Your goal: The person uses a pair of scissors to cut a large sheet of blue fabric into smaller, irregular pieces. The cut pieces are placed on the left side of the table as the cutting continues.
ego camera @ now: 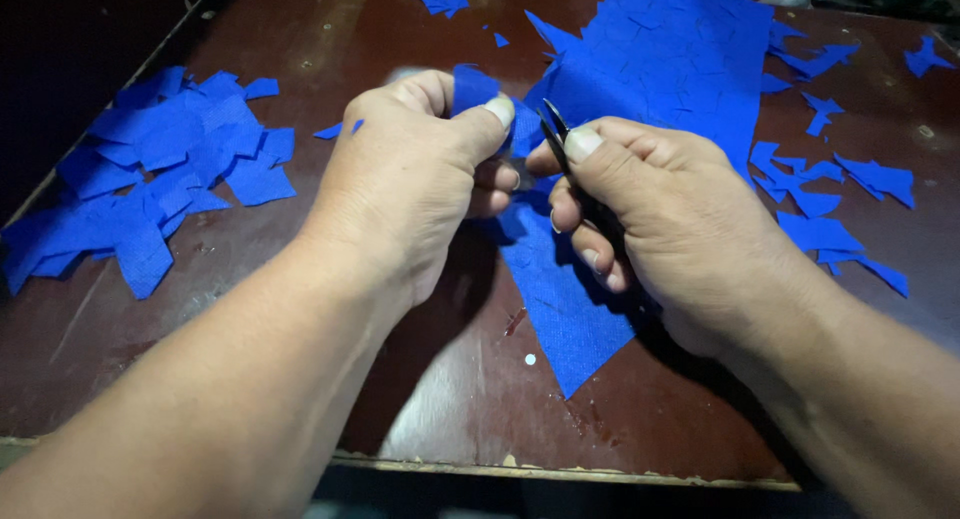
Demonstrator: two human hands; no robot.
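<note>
Head view: your left hand is closed, thumb and forefinger pinching a small fold of the blue fabric sheet, which lies across the dark brown counter from its far edge to a point near you, passing under both hands. Your right hand is curled tight around small black scissors, whose blades stand slightly parted just beside the pinched fold. Cut blue pieces lie heaped at the left of the counter, and thinner blue scraps lie scattered at the right.
</note>
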